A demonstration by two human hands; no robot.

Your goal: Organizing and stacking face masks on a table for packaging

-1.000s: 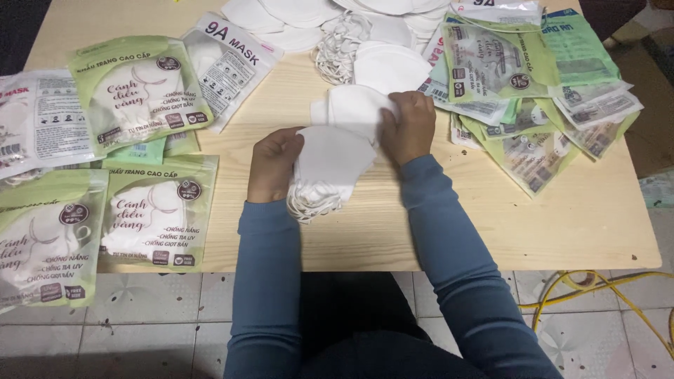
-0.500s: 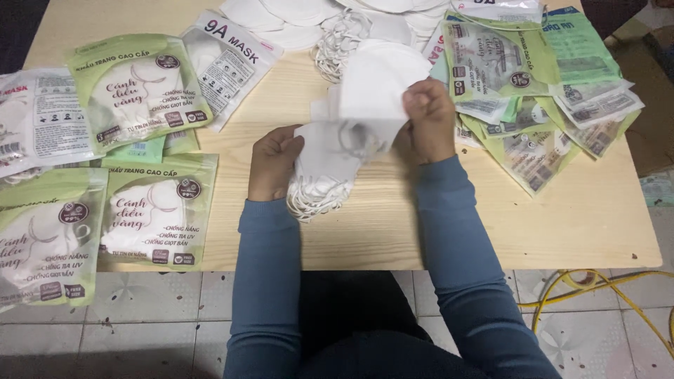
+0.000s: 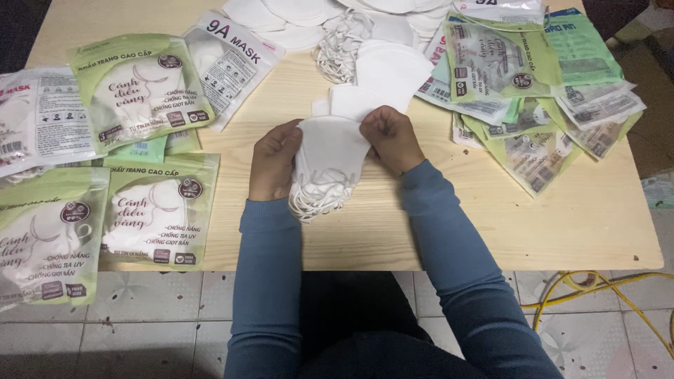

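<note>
In the head view, a stack of white folded fabric face masks (image 3: 328, 158) is held just above the middle of the pale wooden worktop (image 3: 421, 224), between the two hands. The left hand (image 3: 274, 160) is clenched on the stack's left edge, fingers curled over the top sheet; the right hand (image 3: 390, 137) is pinched on the upper right corner, where the topmost mask is being parted from the rest.

The stack is seen as a rounded, shield-shaped wad of soft layers, with a tangle of thin white ear loops (image 3: 316, 200) hanging from its lower end. The loops look likely to snag, so the step is judged best done by keeping the left grip firm on the whole pile while only the top layer is peeled away at the corner, slowly enough that one mask alone is taken.

More loose white masks (image 3: 393, 70) are lying just beyond the hands, and further ones are heaped at the far edge. Filled green and white plastic mask packets (image 3: 158, 210) are spread on the left side of the worktop, some overhanging its edge; flat, empty-looking green and clear packets (image 3: 533, 105) are piled on the right. A yellow cable (image 3: 604, 295) is lying on the tiled floor (image 3: 154, 330) at the lower right.
</note>
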